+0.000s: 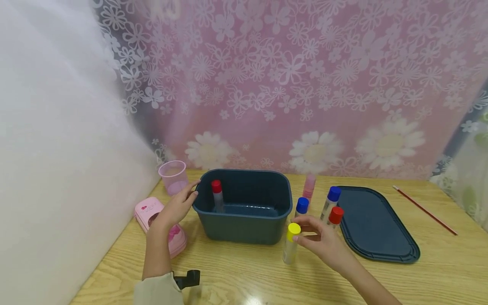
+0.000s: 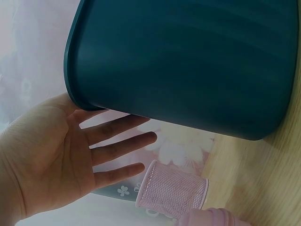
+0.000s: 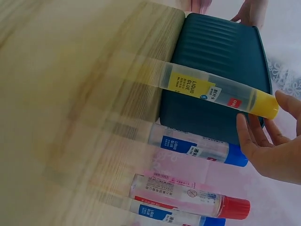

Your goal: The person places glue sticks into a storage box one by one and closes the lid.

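While the left hand (image 1: 178, 210) touches the left rim of the box (image 1: 240, 228) with straight, spread fingers, the nearer right hand (image 1: 322, 241) pinches a glue bottle (image 1: 289, 252) by its yellow cap (image 1: 293, 231). The bottle is upright just beside the box's near right corner, on the box side of that palm.

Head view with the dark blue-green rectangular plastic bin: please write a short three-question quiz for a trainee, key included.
1. Multiple choice: the right hand pinches a clear plastic glue bottle. What colour is its cap?
A) blue
B) yellow
C) red
2. True or false: the dark flat plastic lid lies on the light wooden table, off the bin.
3. Fill in: the translucent cylindrical bottle inside the bin has a ____ cap.
Key: 1 B; 2 true; 3 red.
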